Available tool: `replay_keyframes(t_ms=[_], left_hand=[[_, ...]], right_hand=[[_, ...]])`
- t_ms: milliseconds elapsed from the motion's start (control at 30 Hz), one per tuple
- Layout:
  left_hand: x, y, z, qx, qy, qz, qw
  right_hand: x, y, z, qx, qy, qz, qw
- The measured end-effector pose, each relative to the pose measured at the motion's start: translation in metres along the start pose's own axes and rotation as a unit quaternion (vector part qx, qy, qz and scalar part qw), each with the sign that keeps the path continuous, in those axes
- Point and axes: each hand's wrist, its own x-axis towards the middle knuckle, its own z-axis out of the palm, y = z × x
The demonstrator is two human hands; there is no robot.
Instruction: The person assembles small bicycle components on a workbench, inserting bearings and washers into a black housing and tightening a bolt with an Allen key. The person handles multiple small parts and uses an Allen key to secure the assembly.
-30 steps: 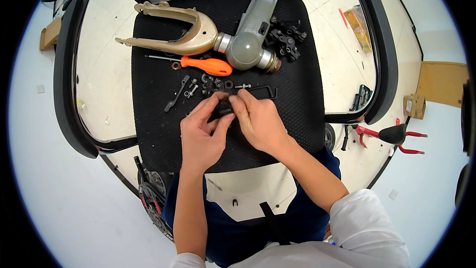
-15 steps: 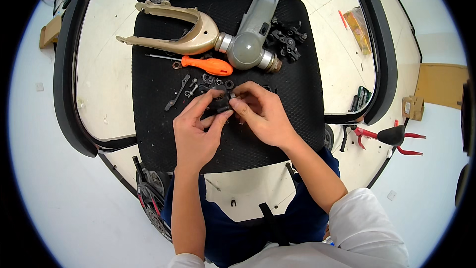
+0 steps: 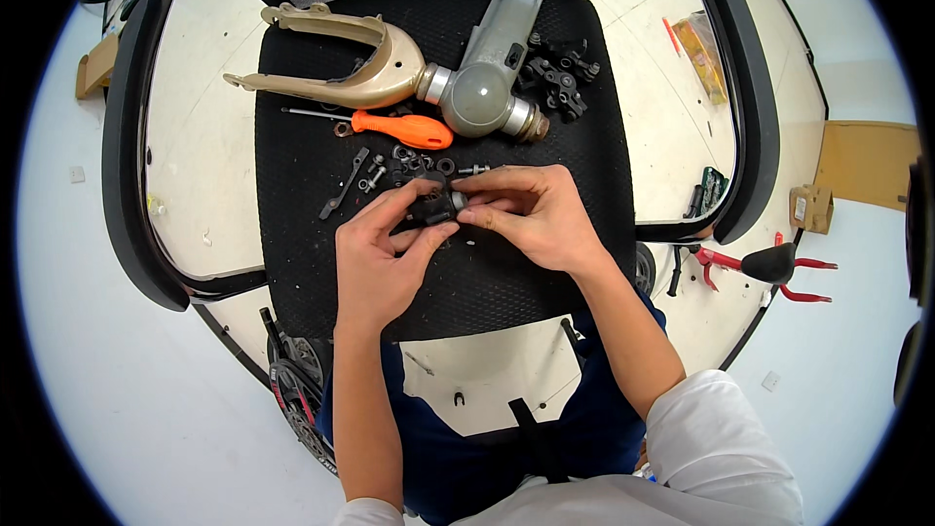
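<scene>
Pinched in my left hand (image 3: 378, 251) is a small black mechanical part (image 3: 433, 207), held above the chair seat; its exact kind is not clear. My right hand (image 3: 545, 224) has thumb and fingertips closed on a round silver piece (image 3: 460, 201) at the right end of that part. My fingers hide some of both. Just beyond my hands lie loose bolts (image 3: 374, 175), a black washer (image 3: 445, 166), a flat dark bracket (image 3: 345, 183) and a silver bolt (image 3: 474, 169). Farther off rests an orange-handled screwdriver (image 3: 404, 130).
A beige fork (image 3: 390, 73) joined to a grey tube (image 3: 482, 97) fills the far seat. Black metal parts (image 3: 560, 83) lie to its right. Armrests (image 3: 131, 136) flank the black mesh seat (image 3: 312, 263). A red frame piece (image 3: 721, 261) and a cardboard box (image 3: 811, 209) are off right.
My right hand has shifted slightly right and its fingers have straightened, showing more of the silver piece and the bolt beyond. My left hand keeps its hold on the black part.
</scene>
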Motion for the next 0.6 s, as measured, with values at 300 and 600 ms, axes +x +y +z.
replay_keyframes(t_ms=[300, 600], left_hand=[[-0.001, 0.001, -0.006, -0.036, -0.049, -0.084, 0.995], [-0.002, 0.002, -0.014, -0.093, -0.068, -0.134, 0.984]], right_hand=[[-0.001, -0.002, -0.005, -0.019, -0.027, -0.022, 0.999], [-0.002, -0.007, -0.007, -0.052, -0.041, -0.061, 0.996]])
